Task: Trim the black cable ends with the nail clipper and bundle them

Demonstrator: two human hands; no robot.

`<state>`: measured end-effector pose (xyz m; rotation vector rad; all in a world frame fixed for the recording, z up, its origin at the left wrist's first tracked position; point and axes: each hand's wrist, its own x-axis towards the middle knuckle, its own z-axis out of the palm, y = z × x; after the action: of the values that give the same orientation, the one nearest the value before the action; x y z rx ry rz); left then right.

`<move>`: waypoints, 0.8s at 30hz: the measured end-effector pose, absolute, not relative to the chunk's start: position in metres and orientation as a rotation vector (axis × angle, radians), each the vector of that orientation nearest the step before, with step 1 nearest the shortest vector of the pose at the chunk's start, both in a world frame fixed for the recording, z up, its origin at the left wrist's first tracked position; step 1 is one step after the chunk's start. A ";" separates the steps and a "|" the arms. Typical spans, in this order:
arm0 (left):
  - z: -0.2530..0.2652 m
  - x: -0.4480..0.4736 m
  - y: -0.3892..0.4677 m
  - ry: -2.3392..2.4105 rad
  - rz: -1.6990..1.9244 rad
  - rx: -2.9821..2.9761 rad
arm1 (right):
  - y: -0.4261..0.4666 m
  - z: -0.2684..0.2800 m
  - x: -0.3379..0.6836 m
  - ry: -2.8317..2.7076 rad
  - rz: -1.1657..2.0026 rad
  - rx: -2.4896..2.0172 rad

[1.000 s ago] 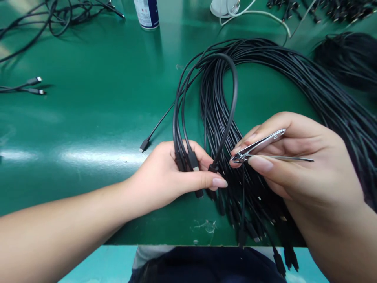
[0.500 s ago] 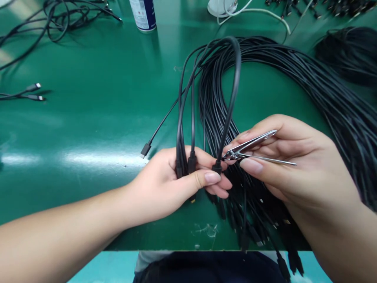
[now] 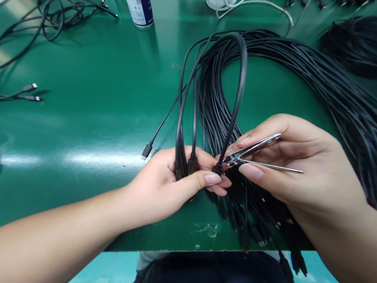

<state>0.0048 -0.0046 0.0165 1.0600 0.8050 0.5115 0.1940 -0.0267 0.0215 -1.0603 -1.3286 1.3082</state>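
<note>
Several black USB cables [image 3: 193, 129] run down into my left hand [image 3: 173, 182], which is closed round their plug ends. Between its thumb and fingers sits one cable's connector [image 3: 218, 169], its cord arching up above. My right hand [image 3: 294, 165] pinches a silver nail clipper [image 3: 256, 147], and the clipper's jaws meet the cable at the top of that connector. Whether the blades touch the cord itself I cannot tell. A loose cable plug [image 3: 147, 151] lies on the table left of my left hand. The large bundle of black cables [image 3: 218, 90] curves behind and beneath both hands.
The green table [image 3: 103, 118] ends just in front of me, with some plugs hanging over its edge. Two cable ends [image 3: 31, 92] lie at the left, tangled cables [image 3: 59, 17] at the back left. A spray can [image 3: 140, 13] stands at the back; another dark coil [image 3: 350, 45] lies at right.
The clipper has tilted slightly, its lever end lower and further right, and its jaws have dropped a little toward the connector. The held cable's loop has shifted right. My left hand keeps its grip.
</note>
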 end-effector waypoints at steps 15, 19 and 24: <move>0.018 0.006 -0.004 0.835 0.501 1.080 | -0.028 0.022 0.196 -1.332 1.265 -1.102; 0.018 0.006 -0.005 0.837 0.499 1.079 | -0.030 0.021 0.197 -1.334 1.250 -1.127; 0.018 0.006 -0.006 0.840 0.511 1.069 | -0.034 0.023 0.195 -1.316 1.239 -1.190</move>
<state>0.0062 -0.0056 0.0176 1.0694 0.8399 0.5105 0.1948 -0.0338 0.0230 -1.1903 -1.3157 1.2394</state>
